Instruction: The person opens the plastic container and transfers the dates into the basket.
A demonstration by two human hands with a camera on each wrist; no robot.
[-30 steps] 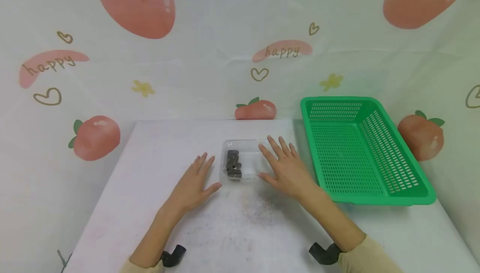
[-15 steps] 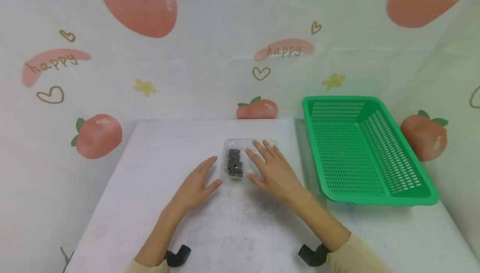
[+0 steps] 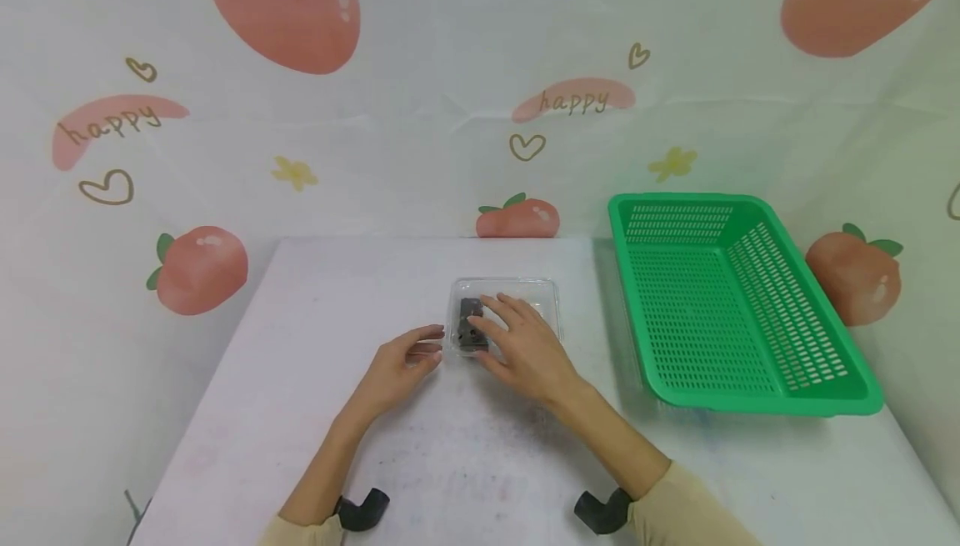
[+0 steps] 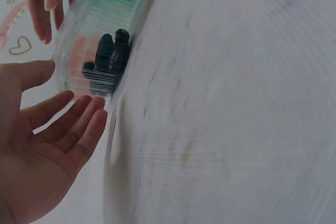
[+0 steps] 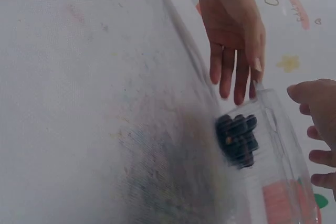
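Observation:
A clear plastic box (image 3: 551, 300) lies on the table with several small dark pieces (image 3: 471, 331) gathered at its left end; they also show in the left wrist view (image 4: 109, 59) and the right wrist view (image 5: 239, 139). Beside the box's left edge is my left hand (image 3: 393, 371), fingers loosely bent and holding nothing; its fingertips are close to the wall, and contact cannot be told. Over the box hovers my right hand (image 3: 528, 354), fingers spread above the dark pieces, gripping nothing.
At the right stands a large green basket (image 3: 697, 321) with slotted walls. Behind the table (image 3: 337, 279) hangs a white cloth (image 3: 420, 46) printed with fruit and hearts. A black curved piece is at each wrist.
My right hand has moved left across the box, towards the dark pieces. My left hand's fingers have come closer together and nearer the box's left edge.

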